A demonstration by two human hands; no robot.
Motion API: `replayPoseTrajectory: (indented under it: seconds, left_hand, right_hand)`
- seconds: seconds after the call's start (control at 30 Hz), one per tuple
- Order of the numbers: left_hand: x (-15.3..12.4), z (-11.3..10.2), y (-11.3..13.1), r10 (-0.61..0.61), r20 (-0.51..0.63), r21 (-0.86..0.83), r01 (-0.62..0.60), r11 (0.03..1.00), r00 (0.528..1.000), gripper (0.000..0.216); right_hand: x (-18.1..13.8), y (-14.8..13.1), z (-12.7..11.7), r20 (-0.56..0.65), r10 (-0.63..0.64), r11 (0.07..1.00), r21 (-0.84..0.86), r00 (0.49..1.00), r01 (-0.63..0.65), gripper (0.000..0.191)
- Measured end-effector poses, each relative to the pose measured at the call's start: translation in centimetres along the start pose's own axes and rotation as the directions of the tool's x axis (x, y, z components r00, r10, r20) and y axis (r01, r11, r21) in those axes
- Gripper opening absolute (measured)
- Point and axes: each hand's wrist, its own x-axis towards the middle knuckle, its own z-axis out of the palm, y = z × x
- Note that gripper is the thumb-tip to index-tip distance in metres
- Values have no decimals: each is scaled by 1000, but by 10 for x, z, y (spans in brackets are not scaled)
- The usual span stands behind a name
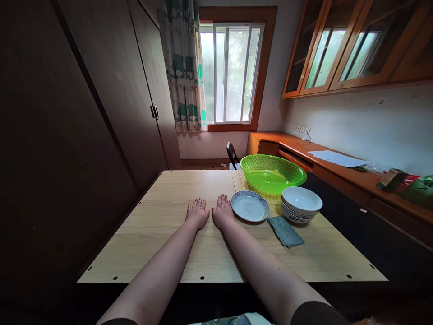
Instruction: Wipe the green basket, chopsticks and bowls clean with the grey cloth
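My left hand [198,214] lies flat on the wooden table [145,234], palm down with the fingers stretched forward. Beside it my right hand [223,211] rests the same way, a small gap between the two thumbs. Neither hand holds anything. Just right of my right hand sits a plate [249,206] with a blue patterned rim. A grey-green cloth [286,231] lies to the right of the plate, near its edge. Behind the cloth stands a stack of white bowls [302,201], the lower ones with a painted pattern.
A green plastic basket [273,174] stands at the table's far right corner. Thin sticks, perhaps chopsticks [238,182], lie left of it. A chair [232,154] is behind the table. An orange desk [324,151] with papers runs along the right wall; a dark wardrobe [111,90] lines the left.
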Motion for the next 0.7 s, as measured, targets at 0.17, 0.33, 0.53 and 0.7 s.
replayPoseTrajectory:
  seconds: [0.17,0.33,0.53,0.7]
  left_hand:
    - [1,-1,0,-3,1,1,3,1000,1000,64]
    - [1,-1,-1,-2,2,-1,2,1000,1000,65]
    - [1,-1,0,0,-1,1,0,1000,1000,65]
    - [0,-2,0,-7,1,-9,7,1000,1000,66]
  right_hand:
    - [3,0,-1,98,-4,999,-36,995,7,70]
    - [4,0,0,103,1,999,-33,995,3,70]
    - [3,-1,-1,106,9,1000,-29,994,-6,72]
    - [1,-2,-3,102,17,999,-39,995,-13,72]
